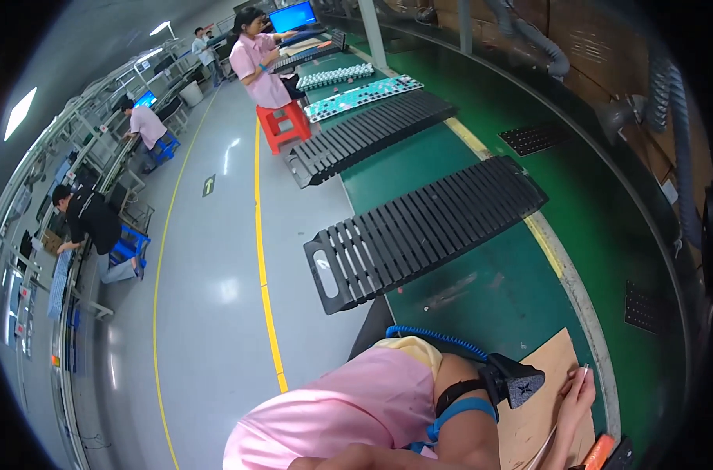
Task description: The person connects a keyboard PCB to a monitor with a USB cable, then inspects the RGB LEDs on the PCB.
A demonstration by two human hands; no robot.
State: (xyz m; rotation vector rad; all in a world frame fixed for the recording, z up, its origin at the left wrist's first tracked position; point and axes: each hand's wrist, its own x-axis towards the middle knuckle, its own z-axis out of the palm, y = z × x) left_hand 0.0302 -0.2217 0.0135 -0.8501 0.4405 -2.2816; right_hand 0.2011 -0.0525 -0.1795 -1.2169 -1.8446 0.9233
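Observation:
At the lower right, my right hand (578, 401) is closed in a pinch on the end of a thin white cable (543, 450), whose pale tip pokes up past the fingertips. A brown board (529, 427) lies beneath it on the green bench. My left arm, in a pink sleeve (349, 407), reaches in from the lower left with a blue wristband (465, 415) and a black strap carrying a small dark device (521, 384). The fingers of my left hand are cut off by the lower edge. Beside my right hand lies an orange object (599, 452), partly cropped.
Two black slatted trays (427, 235) (372, 137) lie across the bench, their ends over its left edge. Beyond stand a turquoise panel (364, 98) and a seated person in pink (255, 66). A blue coiled cord (435, 333) runs near my arm. More people work at the left.

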